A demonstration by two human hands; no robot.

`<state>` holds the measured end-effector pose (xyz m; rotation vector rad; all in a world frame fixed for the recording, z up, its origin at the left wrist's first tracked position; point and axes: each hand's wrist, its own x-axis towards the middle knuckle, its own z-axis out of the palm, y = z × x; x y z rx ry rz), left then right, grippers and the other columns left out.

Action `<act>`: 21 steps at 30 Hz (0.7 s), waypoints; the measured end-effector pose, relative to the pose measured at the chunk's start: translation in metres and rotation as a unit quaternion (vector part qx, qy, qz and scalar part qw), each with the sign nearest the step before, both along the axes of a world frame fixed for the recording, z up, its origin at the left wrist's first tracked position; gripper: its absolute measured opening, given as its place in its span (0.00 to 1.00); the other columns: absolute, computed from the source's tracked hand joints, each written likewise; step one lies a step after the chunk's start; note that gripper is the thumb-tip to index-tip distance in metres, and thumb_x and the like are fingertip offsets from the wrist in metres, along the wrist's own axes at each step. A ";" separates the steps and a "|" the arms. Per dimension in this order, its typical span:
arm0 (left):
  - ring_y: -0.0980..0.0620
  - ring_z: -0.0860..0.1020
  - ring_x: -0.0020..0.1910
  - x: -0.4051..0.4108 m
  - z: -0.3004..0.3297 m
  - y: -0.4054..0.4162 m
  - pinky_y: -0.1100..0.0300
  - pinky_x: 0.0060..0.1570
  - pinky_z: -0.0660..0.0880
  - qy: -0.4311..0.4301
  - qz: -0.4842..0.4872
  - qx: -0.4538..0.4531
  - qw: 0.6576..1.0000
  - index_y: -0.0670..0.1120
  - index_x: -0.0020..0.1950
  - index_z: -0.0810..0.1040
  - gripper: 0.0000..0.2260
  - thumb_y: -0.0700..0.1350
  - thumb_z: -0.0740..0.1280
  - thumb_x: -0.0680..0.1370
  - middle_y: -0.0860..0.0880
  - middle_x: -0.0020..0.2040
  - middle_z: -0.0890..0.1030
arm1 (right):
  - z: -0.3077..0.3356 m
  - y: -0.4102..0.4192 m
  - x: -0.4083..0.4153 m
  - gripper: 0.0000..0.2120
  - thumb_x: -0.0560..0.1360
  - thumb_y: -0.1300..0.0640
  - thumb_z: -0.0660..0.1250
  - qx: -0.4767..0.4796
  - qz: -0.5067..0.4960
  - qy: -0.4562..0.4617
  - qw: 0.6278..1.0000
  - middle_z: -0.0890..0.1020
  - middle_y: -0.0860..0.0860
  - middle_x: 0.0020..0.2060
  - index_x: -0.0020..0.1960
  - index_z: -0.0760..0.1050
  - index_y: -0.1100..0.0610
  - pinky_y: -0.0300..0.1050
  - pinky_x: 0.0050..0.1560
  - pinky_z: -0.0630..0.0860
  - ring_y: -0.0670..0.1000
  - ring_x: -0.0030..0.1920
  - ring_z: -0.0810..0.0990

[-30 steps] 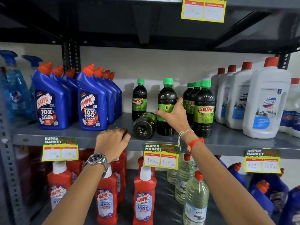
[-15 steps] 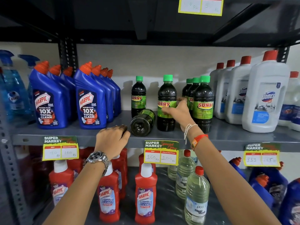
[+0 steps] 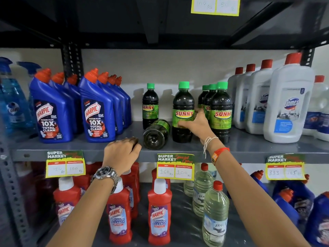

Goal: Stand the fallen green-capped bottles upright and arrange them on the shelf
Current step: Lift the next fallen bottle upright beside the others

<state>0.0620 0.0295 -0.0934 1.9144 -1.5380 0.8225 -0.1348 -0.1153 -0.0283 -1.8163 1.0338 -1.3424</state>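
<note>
Here the right hand (image 3: pixel 195 124) is wrapping its fingers around the lower body of an upright green-capped Sunny bottle (image 3: pixel 183 107), which is standing on the grey shelf (image 3: pixel 92 147) near the middle. Just left of it, a fallen bottle (image 3: pixel 156 133) of the same kind is lying on its side, its base pointing toward the near edge and its cap hidden at the far end. Farther back on the left, another upright bottle (image 3: pixel 150 106) is standing alone, and to the right a row of three bottles (image 3: pixel 220 111) is running toward the far wall. The left hand (image 3: pixel 122 155) is resting knuckles-up on the near shelf edge, fingers curled loosely and holding nothing, just left of the fallen bottle. Blue Harpic bottles (image 3: pixel 51 107) are standing at the left, white Domex bottles (image 3: pixel 288 104) at the right.
</note>
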 end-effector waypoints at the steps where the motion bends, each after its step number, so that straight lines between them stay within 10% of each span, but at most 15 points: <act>1: 0.49 0.78 0.36 0.000 0.000 0.000 0.59 0.31 0.64 0.002 -0.001 0.000 1.000 0.48 0.46 0.79 0.15 0.51 0.54 0.76 0.49 0.39 0.82 | 0.000 -0.001 -0.001 0.36 0.62 0.62 0.78 0.017 0.015 -0.018 1.000 0.79 0.58 0.57 0.64 0.62 0.62 0.49 0.62 0.73 0.55 0.57 0.78; 6: 0.49 0.77 0.36 0.000 0.000 0.000 0.59 0.31 0.63 0.005 -0.002 -0.001 1.000 0.50 0.48 0.79 0.15 0.52 0.54 0.76 0.49 0.40 0.81 | 0.001 0.000 -0.004 0.36 0.63 0.65 0.76 0.038 0.051 -0.042 0.997 0.78 0.48 0.44 0.65 0.61 0.61 0.44 0.56 0.74 0.52 0.52 0.78; 10: 0.50 0.77 0.35 -0.001 0.001 0.002 0.60 0.31 0.63 0.008 -0.001 0.003 1.000 0.50 0.48 0.79 0.15 0.52 0.53 0.76 0.50 0.40 0.82 | 0.002 0.008 -0.005 0.35 0.65 0.63 0.76 0.041 0.051 -0.021 0.998 0.78 0.58 0.56 0.65 0.61 0.62 0.47 0.61 0.72 0.56 0.59 0.77; 17: 0.48 0.77 0.54 0.001 0.008 0.003 0.59 0.37 0.66 0.027 -0.006 0.089 0.996 0.53 0.62 0.72 0.19 0.55 0.51 0.77 0.49 0.61 0.78 | 0.007 0.067 -0.003 0.35 0.67 0.52 0.71 -0.281 -0.169 0.120 0.937 0.70 0.61 0.60 0.68 0.61 0.64 0.50 0.62 0.69 0.60 0.61 0.69; 21: 0.49 0.76 0.55 0.010 0.010 0.016 0.55 0.46 0.72 0.059 -0.011 0.113 0.992 0.55 0.64 0.70 0.23 0.62 0.49 0.75 0.51 0.62 0.77 | 0.028 0.089 0.014 0.25 0.70 0.49 0.67 -0.318 -0.097 0.199 0.922 0.78 0.58 0.53 0.62 0.68 0.60 0.48 0.52 0.73 0.58 0.55 0.75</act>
